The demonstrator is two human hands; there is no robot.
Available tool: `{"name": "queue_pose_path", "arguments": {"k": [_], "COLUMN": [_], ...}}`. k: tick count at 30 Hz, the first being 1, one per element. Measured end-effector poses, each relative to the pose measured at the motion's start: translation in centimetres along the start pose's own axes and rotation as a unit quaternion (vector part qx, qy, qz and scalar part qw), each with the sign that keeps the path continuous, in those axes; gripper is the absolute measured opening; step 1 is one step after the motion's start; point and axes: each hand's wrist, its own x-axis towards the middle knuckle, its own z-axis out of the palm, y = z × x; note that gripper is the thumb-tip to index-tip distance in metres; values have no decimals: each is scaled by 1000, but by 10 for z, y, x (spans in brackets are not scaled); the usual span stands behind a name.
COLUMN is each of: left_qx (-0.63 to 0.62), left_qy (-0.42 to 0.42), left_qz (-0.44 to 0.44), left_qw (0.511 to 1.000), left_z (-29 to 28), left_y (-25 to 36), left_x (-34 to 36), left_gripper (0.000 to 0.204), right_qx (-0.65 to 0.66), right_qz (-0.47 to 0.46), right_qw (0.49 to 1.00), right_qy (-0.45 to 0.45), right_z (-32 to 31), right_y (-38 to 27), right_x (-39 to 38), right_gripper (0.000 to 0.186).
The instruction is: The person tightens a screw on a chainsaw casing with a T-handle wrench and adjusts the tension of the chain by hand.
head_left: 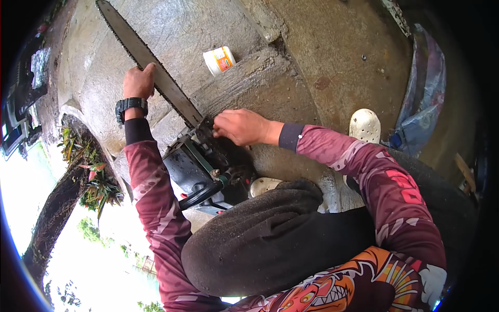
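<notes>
Grey concrete floor (291,31) spreads beneath a crouching person, seen from above, and a chainsaw (179,165) stands on it in front of their knees. Its dark body is near the person, partly covered by a black handle (201,196); its long bar (179,99), edged with chain, points away to the upper left. The left hand (138,83), with a black watch (132,108) at its wrist, is closed around the bar about midway along. The right hand (239,126) is at the bar's base, against the body, fingers curled; whether they pinch anything is hidden. A white tub (219,61) with an orange label lies tilted on the floor beyond the right hand. Pale, holed clogs (365,125) show beside dark trousers (249,239). At the left are a trunk (54,223) and spiky plants (99,195); at the far right, a crumpled bluish sheet (423,99).
</notes>
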Motion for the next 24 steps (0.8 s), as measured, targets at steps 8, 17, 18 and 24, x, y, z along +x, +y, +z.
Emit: {"name": "queue_pose_path", "arguments": {"k": [8,17,18,24], "left_qx": [1,5,8,-10], "left_qy": [1,-19,-18,-5], "left_qz": [18,2,-3,-11], "left_qw": [1000,1000,1000,1000], "left_z": [1,0,-1,0], "left_y": [6,9,8,8], "left_x": [-6,-2,-2,-2], "left_gripper": [55,56,56,55], "right_qx": [187,42,14,-84], "right_qz": [490,132,83,-39], "right_qw": [816,988,994,993], "right_qy": [-244,-69,-68,-73], "right_z": [-24,-28,-26,-26], "right_y": [-8,-12,-10,-4], "right_x": [45,2,2,-2], "right_gripper": [52,18,18,21]}}
